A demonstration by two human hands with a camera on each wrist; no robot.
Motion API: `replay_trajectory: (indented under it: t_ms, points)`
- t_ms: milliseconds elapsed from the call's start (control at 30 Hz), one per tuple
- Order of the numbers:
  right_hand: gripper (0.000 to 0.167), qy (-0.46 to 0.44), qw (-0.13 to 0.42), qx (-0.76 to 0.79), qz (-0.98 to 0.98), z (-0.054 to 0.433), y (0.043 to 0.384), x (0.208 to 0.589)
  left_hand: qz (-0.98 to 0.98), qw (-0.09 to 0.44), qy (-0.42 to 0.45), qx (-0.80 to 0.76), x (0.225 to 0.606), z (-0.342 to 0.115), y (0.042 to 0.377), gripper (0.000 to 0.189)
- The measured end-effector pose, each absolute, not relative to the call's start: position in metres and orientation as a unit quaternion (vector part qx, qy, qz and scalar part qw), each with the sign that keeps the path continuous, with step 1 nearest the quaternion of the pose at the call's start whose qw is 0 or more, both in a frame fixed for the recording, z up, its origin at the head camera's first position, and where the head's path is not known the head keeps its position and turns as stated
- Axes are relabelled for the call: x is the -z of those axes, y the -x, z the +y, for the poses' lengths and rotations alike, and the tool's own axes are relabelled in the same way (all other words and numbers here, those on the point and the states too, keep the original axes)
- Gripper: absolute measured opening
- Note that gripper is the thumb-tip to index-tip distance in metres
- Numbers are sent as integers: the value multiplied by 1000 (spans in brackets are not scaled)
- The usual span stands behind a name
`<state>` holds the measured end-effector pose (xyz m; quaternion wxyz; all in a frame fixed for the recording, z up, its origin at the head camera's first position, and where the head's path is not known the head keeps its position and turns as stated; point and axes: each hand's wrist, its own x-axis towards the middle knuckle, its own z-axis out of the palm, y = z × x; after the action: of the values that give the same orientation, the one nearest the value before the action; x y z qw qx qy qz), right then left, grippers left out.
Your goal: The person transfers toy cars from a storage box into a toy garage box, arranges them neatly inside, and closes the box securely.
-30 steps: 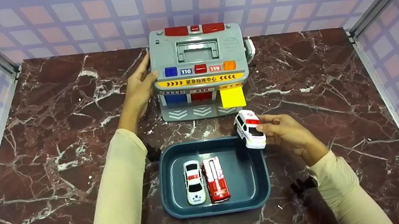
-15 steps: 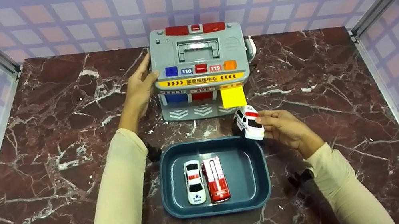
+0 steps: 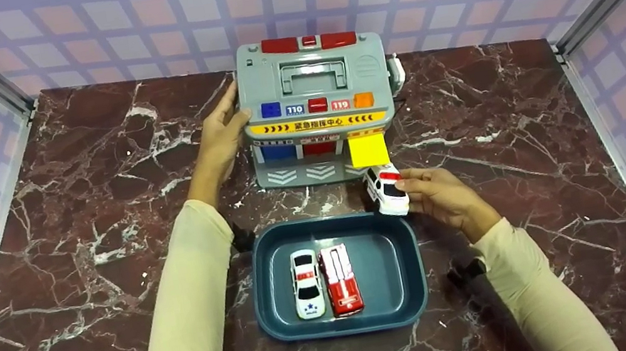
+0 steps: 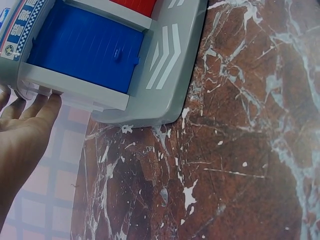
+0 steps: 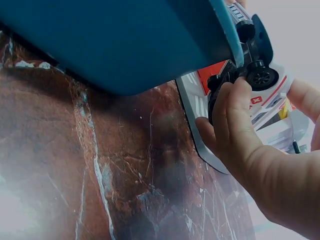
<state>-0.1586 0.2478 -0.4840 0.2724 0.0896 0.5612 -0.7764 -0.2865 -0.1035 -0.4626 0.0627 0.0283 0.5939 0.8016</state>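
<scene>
My right hand (image 3: 440, 195) pinches a white toy ambulance (image 3: 386, 196) by its sides. Its red light bar and dark windshield show from above; the right wrist view shows its black wheels and a red cross (image 5: 256, 100). The ambulance is tilted over the tray's far right corner, its far end close below the raised yellow door (image 3: 368, 150) of a grey toy emergency station (image 3: 313, 128). My left hand (image 3: 219, 137) rests against the station's left side, thumb at the roof's front corner. In the left wrist view, its fingertips touch the wall beside the blue door (image 4: 85, 45).
In front of the station stands a dark teal tray (image 3: 269, 329). A white toy police car (image 3: 307, 284) and a red toy fire truck (image 3: 342, 285) lie side by side in it. Tiled-pattern walls (image 3: 146, 13) border the brown marbled table (image 3: 96, 173).
My right hand has carried the ambulance from over the tray's far right corner away from me, closer to the station's yellow door. The left hand stays against the station.
</scene>
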Motion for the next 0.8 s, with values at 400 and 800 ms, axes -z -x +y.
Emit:
replay_trajectory:
  t_ms: [400,800]
  points:
    - [42,-99,264,779,561,243,165,488,596,63,-18,-801,460,-102,286,63]
    - [52,-94,238,787,561,239,170,494,599,66,-11,-798,462,-102,287,62]
